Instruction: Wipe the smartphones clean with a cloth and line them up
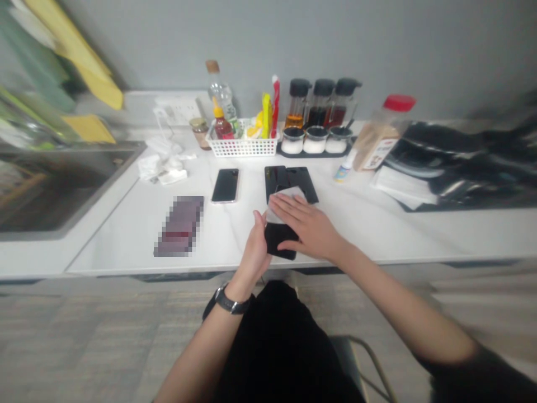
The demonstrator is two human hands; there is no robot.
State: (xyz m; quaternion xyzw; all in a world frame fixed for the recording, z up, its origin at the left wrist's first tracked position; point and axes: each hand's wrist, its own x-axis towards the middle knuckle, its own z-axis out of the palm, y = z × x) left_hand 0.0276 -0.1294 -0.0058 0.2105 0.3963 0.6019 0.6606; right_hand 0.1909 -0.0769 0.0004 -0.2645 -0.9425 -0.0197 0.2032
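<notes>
Left hand [254,246] gripping a black smartphone [279,240] by its side, near the front edge of the white countertop [113,252]; right hand [308,224] flat, pressing a white cloth [285,202] onto the phone's far end

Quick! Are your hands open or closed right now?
Left hand: closed, holding a black phone.
Right hand: open, lying flat on a pale cloth over the phone.

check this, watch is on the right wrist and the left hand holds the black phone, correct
No: the watch is on the left wrist, not the right, as the head view shows. The left hand does hold the black phone.
</notes>
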